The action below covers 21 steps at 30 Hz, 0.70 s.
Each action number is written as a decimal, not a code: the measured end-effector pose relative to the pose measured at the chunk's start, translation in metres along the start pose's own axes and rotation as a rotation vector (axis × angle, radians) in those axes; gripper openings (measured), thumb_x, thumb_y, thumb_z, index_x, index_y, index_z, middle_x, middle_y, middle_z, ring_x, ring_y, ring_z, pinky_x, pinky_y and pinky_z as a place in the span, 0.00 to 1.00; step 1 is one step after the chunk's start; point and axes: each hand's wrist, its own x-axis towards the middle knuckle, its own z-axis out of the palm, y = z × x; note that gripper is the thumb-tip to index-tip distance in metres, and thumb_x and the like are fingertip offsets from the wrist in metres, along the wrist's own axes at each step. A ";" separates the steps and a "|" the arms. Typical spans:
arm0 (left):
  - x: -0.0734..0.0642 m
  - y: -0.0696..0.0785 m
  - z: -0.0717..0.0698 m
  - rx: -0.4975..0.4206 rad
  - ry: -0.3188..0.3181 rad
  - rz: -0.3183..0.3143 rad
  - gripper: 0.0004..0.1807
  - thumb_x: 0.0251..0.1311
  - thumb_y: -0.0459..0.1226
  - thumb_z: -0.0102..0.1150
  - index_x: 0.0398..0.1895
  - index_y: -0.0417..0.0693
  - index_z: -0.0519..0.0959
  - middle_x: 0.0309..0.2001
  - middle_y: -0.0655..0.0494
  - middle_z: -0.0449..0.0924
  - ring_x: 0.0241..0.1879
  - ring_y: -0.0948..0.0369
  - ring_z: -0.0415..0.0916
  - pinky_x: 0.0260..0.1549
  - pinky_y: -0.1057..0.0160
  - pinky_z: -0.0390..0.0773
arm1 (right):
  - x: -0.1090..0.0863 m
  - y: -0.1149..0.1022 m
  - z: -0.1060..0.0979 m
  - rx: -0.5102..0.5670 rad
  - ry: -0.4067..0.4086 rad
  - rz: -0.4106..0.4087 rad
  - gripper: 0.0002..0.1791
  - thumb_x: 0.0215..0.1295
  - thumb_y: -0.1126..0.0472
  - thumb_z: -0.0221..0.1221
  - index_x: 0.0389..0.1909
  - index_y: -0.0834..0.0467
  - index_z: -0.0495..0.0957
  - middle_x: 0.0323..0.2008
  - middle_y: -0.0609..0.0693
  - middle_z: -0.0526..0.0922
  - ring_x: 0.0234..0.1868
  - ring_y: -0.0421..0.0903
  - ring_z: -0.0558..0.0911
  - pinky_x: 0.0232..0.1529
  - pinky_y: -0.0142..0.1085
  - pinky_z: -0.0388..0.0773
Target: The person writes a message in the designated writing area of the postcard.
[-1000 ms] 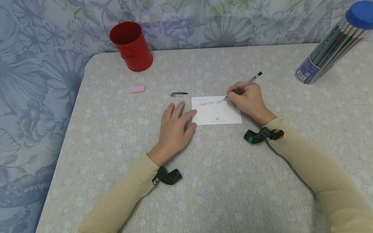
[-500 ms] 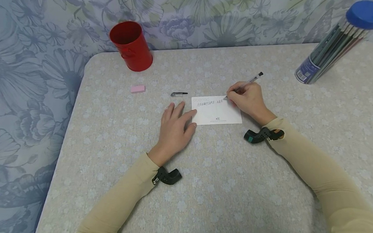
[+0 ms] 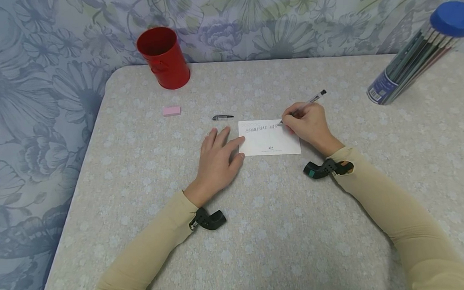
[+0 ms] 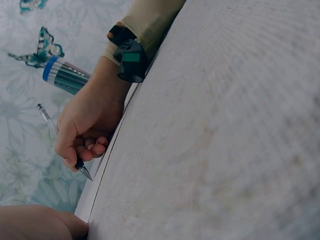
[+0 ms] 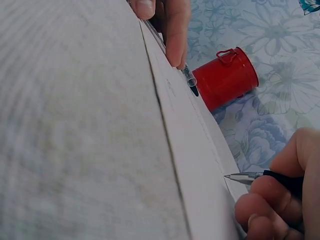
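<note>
A person's right hand point(image 3: 309, 122) holds a pen point(image 3: 316, 97) in a narrow grip, its tip at the end of a handwritten line point(image 3: 257, 129) on a white card point(image 3: 268, 139), flat on a patterned counter point(image 3: 262, 232). The left hand point(image 3: 218, 163), its grip wide with fingers spread, rests at the card's left edge, near a pen cap point(image 3: 223, 117). A red cup point(image 3: 173, 70) stands farther back.

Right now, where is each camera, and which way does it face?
Head: worn there, facing forward and down at the card; left hand and right hand show.
Left wrist: worn there, facing the right hand and pen; part of the left hand shows.
Right wrist: worn there, facing the left hand; part of the right hand shows.
Head and right wrist both show the red cup.
</note>
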 end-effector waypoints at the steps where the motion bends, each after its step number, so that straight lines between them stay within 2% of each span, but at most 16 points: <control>1: 0.000 0.000 0.000 -0.001 0.001 0.000 0.22 0.69 0.40 0.58 0.65 0.48 0.79 0.76 0.37 0.63 0.78 0.33 0.49 0.75 0.30 0.48 | 0.000 0.000 0.000 -0.001 0.001 -0.001 0.10 0.56 0.66 0.57 0.26 0.64 0.87 0.13 0.45 0.78 0.13 0.37 0.72 0.16 0.27 0.62; 10: 0.001 -0.001 0.001 -0.007 0.000 -0.004 0.22 0.69 0.40 0.57 0.65 0.48 0.79 0.76 0.37 0.63 0.78 0.33 0.49 0.75 0.31 0.48 | 0.001 0.000 0.000 -0.027 0.008 0.001 0.10 0.56 0.65 0.58 0.26 0.64 0.87 0.15 0.48 0.80 0.15 0.39 0.72 0.16 0.27 0.62; 21: 0.001 -0.001 0.001 -0.002 0.000 -0.004 0.22 0.70 0.40 0.57 0.65 0.48 0.79 0.76 0.38 0.63 0.78 0.33 0.49 0.75 0.30 0.49 | 0.001 0.000 0.000 0.003 0.033 0.028 0.10 0.55 0.66 0.57 0.26 0.64 0.87 0.11 0.43 0.76 0.13 0.37 0.71 0.15 0.27 0.62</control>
